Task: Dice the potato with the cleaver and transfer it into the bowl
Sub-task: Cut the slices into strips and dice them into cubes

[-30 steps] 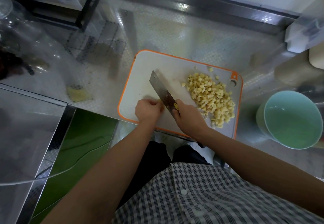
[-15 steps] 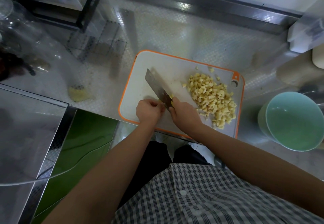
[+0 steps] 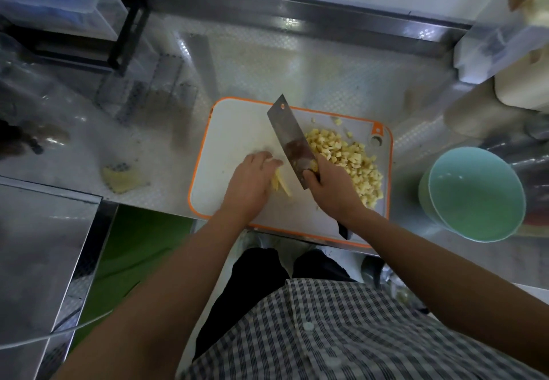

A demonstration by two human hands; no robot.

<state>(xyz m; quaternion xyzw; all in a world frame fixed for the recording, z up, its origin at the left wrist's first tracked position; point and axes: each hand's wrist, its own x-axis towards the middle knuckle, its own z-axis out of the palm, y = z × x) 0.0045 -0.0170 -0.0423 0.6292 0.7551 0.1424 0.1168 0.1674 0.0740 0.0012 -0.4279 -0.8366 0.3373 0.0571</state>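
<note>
A white cutting board (image 3: 237,130) with an orange rim lies on the steel counter. A heap of diced potato (image 3: 350,159) covers its right half. My right hand (image 3: 329,189) grips the cleaver (image 3: 289,136) at the handle, blade tilted up and pointing away, between the dice and my left hand. My left hand (image 3: 251,180) rests on the board with fingers laid over a few potato strips (image 3: 280,185), which stick out beside the blade. The pale green bowl (image 3: 475,195) stands empty to the right of the board.
A scrap of potato peel (image 3: 123,179) lies on the counter left of the board. A black rack (image 3: 124,37) and clear containers (image 3: 59,2) stand at the back left. White tubs (image 3: 523,91) crowd the back right. The counter edge runs just below the board.
The cleaver has lifted and its blade swung up and right toward the diced pile. My left hand's fingers have spread out, and potato strips now show beside it.
</note>
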